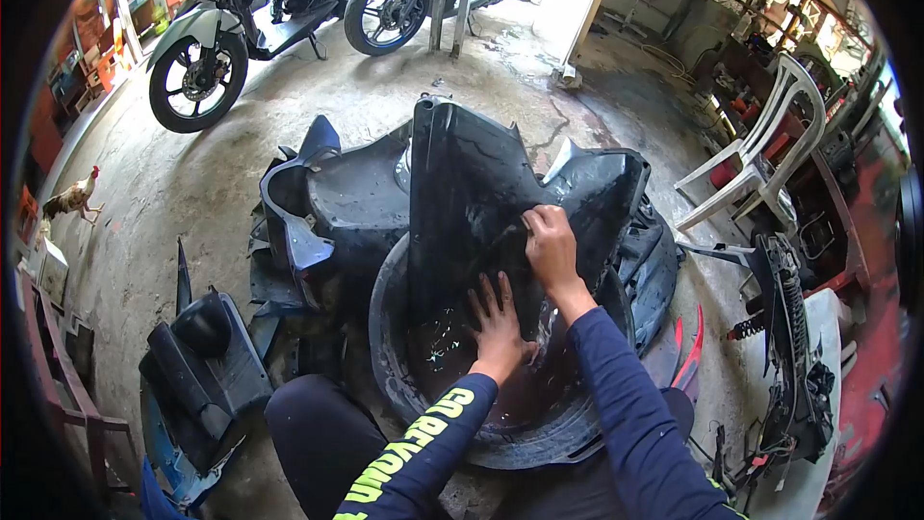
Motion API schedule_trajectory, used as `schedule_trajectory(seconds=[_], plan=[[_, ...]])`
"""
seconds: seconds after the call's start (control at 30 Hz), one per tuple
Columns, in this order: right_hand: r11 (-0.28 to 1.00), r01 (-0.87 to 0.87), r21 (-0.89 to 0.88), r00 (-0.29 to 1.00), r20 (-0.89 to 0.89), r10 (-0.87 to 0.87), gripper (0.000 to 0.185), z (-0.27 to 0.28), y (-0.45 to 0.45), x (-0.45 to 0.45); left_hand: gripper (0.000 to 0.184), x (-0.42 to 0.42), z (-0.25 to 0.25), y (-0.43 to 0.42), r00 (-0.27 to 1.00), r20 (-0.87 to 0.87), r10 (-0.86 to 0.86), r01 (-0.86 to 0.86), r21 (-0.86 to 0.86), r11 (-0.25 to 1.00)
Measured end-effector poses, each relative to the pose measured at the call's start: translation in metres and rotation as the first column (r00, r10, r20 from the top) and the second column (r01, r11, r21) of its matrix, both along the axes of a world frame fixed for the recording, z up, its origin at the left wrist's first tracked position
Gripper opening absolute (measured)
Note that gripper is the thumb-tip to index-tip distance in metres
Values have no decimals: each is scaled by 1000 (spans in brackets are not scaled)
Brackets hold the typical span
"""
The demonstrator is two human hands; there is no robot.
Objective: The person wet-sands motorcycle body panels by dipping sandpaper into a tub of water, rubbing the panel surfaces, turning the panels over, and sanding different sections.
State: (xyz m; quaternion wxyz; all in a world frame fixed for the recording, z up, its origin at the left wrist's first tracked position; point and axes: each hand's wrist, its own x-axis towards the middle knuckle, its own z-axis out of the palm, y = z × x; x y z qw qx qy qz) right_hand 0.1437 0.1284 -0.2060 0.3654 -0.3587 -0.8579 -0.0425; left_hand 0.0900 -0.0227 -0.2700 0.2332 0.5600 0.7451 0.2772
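Note:
A large black plastic motorcycle body panel stands tilted in a round black basin between my knees. Dark water with a few bright reflections shows in the basin. My left hand lies with fingers spread against the lower part of the panel, just above the water. Higher up and to the right, my right hand is closed and pressed to the panel's surface. Whatever its fingers hold, if anything, is hidden.
More black fairing pieces lie behind the basin, others at left. Two motorcycles are parked at the back. A rooster stands far left. At right are a white plastic chair and a frame part with a spring.

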Motion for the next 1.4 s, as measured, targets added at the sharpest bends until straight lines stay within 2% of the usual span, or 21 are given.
schedule_trajectory(seconds=[0.03,0.13,0.2,0.23,0.27,0.33,0.37,0.47,0.53,0.57,0.6,0.67,0.73,0.8,0.87,0.97,1.03,1.17,1.27,1.4], plan=[[999,8,46,1000,-15,-7,21,-6,-6,-4,150,-1,-1,0,1000,2,3,-3,-3,1000],[962,-249,109,958,176,228,21,-16,-13,-4,150,-3,-3,0,997,74,-23,25,-27,999],[998,65,8,998,-17,-65,22,-5,-5,1,150,-2,-5,2,999,30,-17,16,30,999],[991,123,52,990,-72,-119,19,-7,-1,-2,150,0,-7,2,1000,8,-3,2,32,999],[991,121,50,990,-73,-118,19,-12,-5,-4,150,-1,-8,1,1000,7,-1,1,29,1000],[966,-215,141,956,234,178,17,-19,-14,-6,150,-4,-6,3,998,58,-11,11,2,1000],[978,-176,111,965,217,148,14,-13,-11,-3,150,-2,-6,2,998,56,-18,18,3,1000],[984,139,114,988,46,-145,14,-7,-5,-5,151,-1,-5,2,1000,17,-1,1,17,1000],[981,-137,140,974,200,107,15,-17,-16,-8,151,-3,-2,1,1000,27,-11,12,-15,1000],[965,-179,190,969,206,139,17,-16,-17,-8,151,-2,-3,0,1000,27,-13,13,-15,1000],[965,-174,194,970,205,133,17,-13,-14,-7,151,-2,-3,1,999,30,-21,21,0,1000],[982,153,110,988,-23,-151,17,-8,-6,-4,151,-4,-4,2,999,33,-25,25,13,1000],[988,128,89,991,22,-131,17,-12,-13,-4,151,-4,-4,1,999,34,-21,22,-5,1000],[978,-141,155,983,138,120,16,-12,-13,-1,151,-2,-5,1,999,28,-21,21,10,1000],[992,74,100,996,49,-80,18,-7,-3,3,151,-4,-6,4,1000,21,-20,20,28,999],[994,47,103,995,87,-56,18,-13,-11,2,151,-5,-6,0,999,37,-24,24,17,1000],[982,-123,140,983,152,101,16,-12,-12,7,151,-3,-5,0,999,23,-29,28,39,999],[987,11,160,991,127,-32,16,-6,-4,2,150,-3,2,-1,1000,-1,-29,29,-35,999],[989,-54,139,990,135,35,15,-14,-14,6,149,-4,5,4,999,4,-36,37,-46,998],[986,-18,167,991,137,-6,15,-6,1,1,152,-4,3,0,998,37,-43,45,-64,997]])
